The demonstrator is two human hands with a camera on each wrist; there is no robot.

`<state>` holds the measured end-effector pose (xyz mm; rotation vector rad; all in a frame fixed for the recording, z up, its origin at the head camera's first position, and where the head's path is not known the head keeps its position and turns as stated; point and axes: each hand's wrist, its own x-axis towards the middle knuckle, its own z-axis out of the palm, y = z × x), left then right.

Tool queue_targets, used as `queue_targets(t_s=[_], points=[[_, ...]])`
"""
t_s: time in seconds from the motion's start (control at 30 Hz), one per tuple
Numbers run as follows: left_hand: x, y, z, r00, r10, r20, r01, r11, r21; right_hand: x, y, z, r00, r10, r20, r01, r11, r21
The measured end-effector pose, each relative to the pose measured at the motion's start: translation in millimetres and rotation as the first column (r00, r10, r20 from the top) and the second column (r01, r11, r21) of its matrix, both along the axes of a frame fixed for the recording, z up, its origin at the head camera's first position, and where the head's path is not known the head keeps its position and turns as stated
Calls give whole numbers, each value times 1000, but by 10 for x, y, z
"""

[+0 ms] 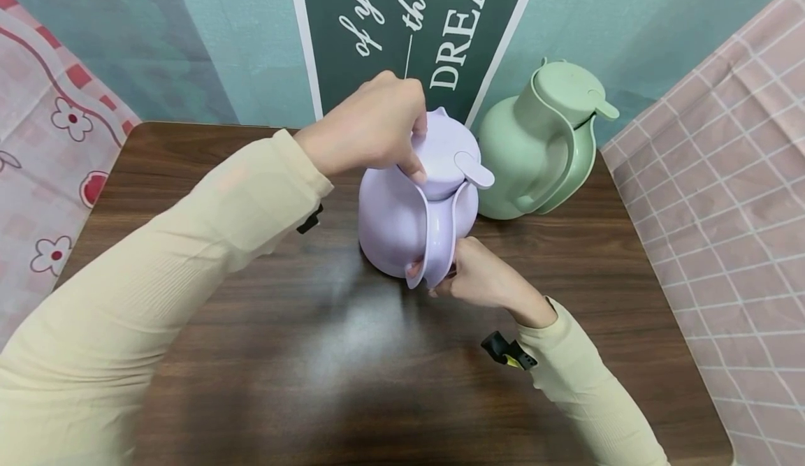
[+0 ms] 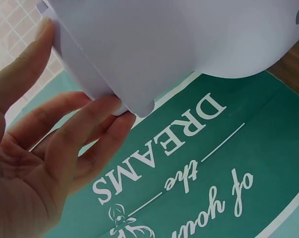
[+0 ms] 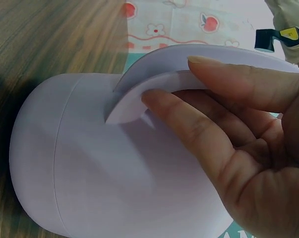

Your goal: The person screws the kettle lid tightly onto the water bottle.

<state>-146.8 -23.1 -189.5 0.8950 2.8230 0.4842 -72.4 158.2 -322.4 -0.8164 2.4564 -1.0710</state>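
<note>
A lavender thermos jug (image 1: 388,225) stands at the middle of the wooden table, its handle facing me. My left hand (image 1: 377,129) reaches over the top and pinches the round lid (image 1: 445,150). In the left wrist view, the thumb lies at one side of the lid's rim and the fingertips of the left hand (image 2: 55,144) at the other. Low on the jug, my right hand (image 1: 483,276) grips the handle (image 1: 439,239). Thumb and fingers of that hand close around the handle's lower part in the right wrist view.
A light green jug (image 1: 518,151) of the same shape stands just behind and right of the lavender one. At the back hangs a dark green panel (image 1: 390,40) with white lettering. Pink tiled covering (image 1: 736,193) borders the table (image 1: 302,382) on the right, patterned cloth (image 1: 50,151) on the left.
</note>
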Motion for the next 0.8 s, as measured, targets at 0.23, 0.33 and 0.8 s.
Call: queue_targets(t_s=[0.23, 0.33, 0.8], points=[[23, -7, 35, 1000, 6, 30, -5, 999, -36, 18, -12, 2, 1000, -6, -20, 7, 1000, 13], [24, -14, 43, 999, 2, 37, 0, 999, -48, 27, -13, 0, 1000, -7, -22, 7, 1000, 17], [14, -23, 17, 999, -40, -1, 40, 998, -43, 64, -23, -2, 999, -15, -33, 16, 1000, 27]])
